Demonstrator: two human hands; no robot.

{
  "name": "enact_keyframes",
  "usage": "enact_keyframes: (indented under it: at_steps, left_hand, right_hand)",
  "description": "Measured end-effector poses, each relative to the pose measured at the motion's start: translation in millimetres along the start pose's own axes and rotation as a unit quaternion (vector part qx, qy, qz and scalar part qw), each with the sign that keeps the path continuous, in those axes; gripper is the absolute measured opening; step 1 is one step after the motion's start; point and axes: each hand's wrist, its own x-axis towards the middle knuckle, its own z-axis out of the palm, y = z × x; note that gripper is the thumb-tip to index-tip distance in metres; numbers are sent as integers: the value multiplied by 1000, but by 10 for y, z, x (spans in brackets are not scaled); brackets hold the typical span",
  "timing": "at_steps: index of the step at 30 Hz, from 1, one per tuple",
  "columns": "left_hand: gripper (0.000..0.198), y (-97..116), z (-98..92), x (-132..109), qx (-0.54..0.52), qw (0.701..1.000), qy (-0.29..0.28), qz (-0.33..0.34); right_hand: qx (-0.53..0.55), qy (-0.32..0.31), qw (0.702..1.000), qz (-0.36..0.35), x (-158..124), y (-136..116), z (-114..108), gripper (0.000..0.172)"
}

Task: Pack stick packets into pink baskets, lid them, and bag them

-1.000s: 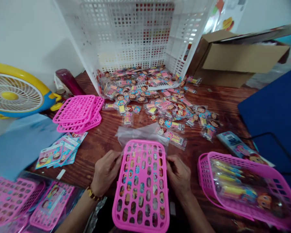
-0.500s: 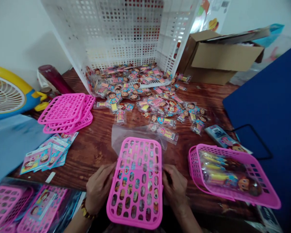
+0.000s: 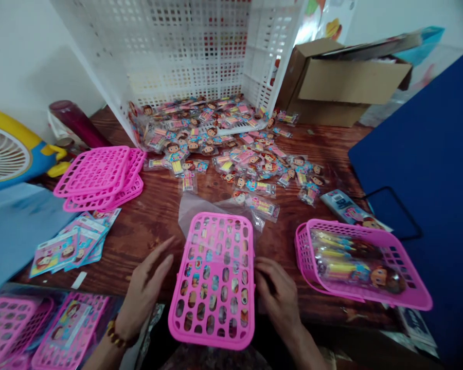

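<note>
A lidded pink plastic basket (image 3: pixel 215 266) lies in front of me, its near end over the table's edge. Small coloured items show through the slots of its lid. Clear plastic bag (image 3: pixel 189 208) film spreads out beyond its far end. To the basket's left, my left hand (image 3: pixel 148 282) is off it, thumb and fingers apart, holding nothing. Curled fingers of my right hand (image 3: pixel 280 290) grip the basket's right side; their tips are partly hidden. An open pink basket (image 3: pixel 412 288) on the right holds bagged dolls or figure-shaped packs (image 3: pixel 370 275).
A white crate (image 3: pixel 193 46) on its side spills many small bagged packs (image 3: pixel 268 164). Pink lids (image 3: pixel 96 172) and printed cards (image 3: pixel 67 246) lie left, near a fan (image 3: pixel 7 149) and dark red bottle (image 3: pixel 77 121). A carton (image 3: pixel 351 82) stands back right; bagged baskets (image 3: pixel 50 354) sit lower left.
My left hand has let go of the basket's left side and moved left, its fingers opening. My right hand stays at the right side. The view has shifted slightly.
</note>
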Motion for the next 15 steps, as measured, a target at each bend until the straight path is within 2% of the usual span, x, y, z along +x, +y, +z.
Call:
enact_keyframes:
  at_steps: [2,4,6,7,9,11,13,15]
  left_hand:
    - [70,14,8,-18,-83,993,-66,-48]
    - [87,1,65,-59,-125,983,-124,-60]
    - [87,-17,166,-117,-142,978,-121,-97]
    - [83,-16,224,-149,-161,973,-104,-132]
    - [80,23,333,-209,-228,949,-69,-206]
    - [83,114,410,-265,-297,918,-49,-257]
    - [84,230,441,-330,-332,902,-43,-274]
    - [81,317,435,-415,-328,902,-39,-278]
  right_hand:
    - [72,5,995,75,13,-17,6,28]
    - [163,-42,980,110,27,-81,68,54]
    - [266,-90,951,132,38,-184,176,72]
    - [314,-96,933,149,46,-243,235,76]
    - [380,-82,905,175,75,-358,332,76]
    - [396,-71,898,178,116,-453,367,75]
    - [366,-62,911,178,143,-527,335,70]
    - [301,-47,934,186,131,-594,255,59]
